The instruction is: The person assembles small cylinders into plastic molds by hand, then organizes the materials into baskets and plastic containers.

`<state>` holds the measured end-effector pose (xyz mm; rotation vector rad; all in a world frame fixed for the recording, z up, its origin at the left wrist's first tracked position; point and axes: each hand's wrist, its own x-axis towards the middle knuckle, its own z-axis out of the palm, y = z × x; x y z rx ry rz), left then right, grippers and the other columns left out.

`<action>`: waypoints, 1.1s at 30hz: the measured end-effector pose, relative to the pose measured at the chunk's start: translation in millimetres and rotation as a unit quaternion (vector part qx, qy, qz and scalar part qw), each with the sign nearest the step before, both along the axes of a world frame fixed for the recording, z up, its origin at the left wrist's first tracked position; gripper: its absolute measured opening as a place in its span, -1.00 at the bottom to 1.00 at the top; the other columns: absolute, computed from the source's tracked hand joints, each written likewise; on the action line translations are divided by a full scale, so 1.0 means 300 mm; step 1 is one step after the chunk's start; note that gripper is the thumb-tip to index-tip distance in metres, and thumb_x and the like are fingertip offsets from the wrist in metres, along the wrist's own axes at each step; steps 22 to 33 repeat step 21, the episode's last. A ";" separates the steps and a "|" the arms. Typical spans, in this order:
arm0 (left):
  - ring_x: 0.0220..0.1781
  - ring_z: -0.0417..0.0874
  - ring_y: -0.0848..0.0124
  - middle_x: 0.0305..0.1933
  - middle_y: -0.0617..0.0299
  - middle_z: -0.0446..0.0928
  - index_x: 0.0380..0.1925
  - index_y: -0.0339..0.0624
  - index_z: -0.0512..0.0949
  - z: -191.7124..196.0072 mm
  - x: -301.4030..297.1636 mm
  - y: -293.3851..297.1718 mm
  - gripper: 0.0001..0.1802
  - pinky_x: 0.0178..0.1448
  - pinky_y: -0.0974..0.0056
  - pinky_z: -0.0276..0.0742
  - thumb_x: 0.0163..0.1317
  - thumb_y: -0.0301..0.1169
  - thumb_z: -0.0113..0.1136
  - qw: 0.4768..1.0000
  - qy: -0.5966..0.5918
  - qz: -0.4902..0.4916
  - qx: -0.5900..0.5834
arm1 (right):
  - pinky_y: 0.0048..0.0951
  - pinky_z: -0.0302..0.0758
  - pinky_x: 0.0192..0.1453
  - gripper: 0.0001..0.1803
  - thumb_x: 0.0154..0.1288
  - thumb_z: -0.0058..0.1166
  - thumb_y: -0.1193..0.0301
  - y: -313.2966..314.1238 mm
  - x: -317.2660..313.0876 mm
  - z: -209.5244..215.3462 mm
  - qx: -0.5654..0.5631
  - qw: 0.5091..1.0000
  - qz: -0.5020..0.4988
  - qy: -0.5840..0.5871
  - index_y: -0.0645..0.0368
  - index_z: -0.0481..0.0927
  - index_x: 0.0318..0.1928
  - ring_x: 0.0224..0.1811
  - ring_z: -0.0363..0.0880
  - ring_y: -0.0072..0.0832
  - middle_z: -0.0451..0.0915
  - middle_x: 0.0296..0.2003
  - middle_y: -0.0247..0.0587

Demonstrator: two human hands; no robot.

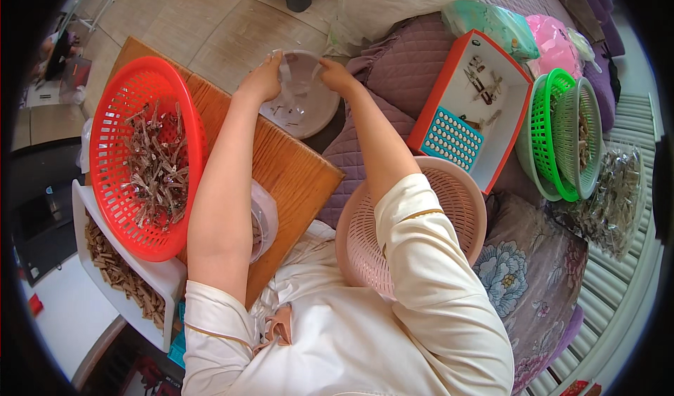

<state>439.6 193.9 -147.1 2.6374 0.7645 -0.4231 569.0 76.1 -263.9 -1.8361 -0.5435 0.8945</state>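
Both my arms reach forward over a round whitish basin (324,115). My left hand (262,80) is closed on a clear plastic bag (286,87) at the basin's left side. On the other side my right hand (338,77) has its fingers pinched together at the bag's edge, close to the basin's rim. The see-through film hangs between the hands, over the basin. A few small bits lie inside the basin, too small to name.
A wooden table (302,175) bears a red basket (199,126) of brown, twig-like pieces. Nearby are a white tray (88,206) of brown pieces, a clear tub (270,217), a pink basket (351,245), a red-edged box (505,140), and green and grey baskets (540,126).
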 end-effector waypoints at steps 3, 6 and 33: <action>0.17 0.23 0.19 0.25 0.08 0.03 0.19 -0.06 0.01 0.028 -0.011 -0.005 -0.36 0.18 0.20 0.18 0.03 -0.49 -0.14 1.000 0.011 0.008 0.011 | -0.40 0.24 0.08 -0.51 -0.09 -0.26 0.53 0.003 -0.007 -0.032 0.014 0.999 0.011 -0.026 0.25 0.39 -0.02 0.05 0.31 -0.16 0.36 -0.03 0.09; 0.06 0.34 0.13 0.12 0.01 0.23 0.06 -0.15 0.21 0.122 -0.022 -0.062 -0.48 0.08 0.16 0.28 0.02 -0.43 -0.05 0.998 0.048 -0.030 0.020 | -0.41 0.24 0.08 -0.54 -0.07 -0.26 0.53 0.013 -0.010 -0.068 -0.007 0.992 0.041 -0.118 0.25 0.41 -0.06 0.03 0.33 -0.16 0.39 -0.05 0.05; -0.19 0.50 0.28 -0.23 0.13 0.49 -0.12 -0.08 0.41 0.326 -1.224 -0.692 -0.67 -0.06 0.34 0.35 0.09 -0.28 0.07 0.601 -0.071 0.367 -0.707 | -0.24 0.35 -0.04 -0.55 -0.05 -0.20 0.57 0.216 0.005 -0.230 -0.242 0.954 0.170 0.038 0.12 0.43 -0.05 -0.14 0.45 -0.28 0.49 -0.19 -0.11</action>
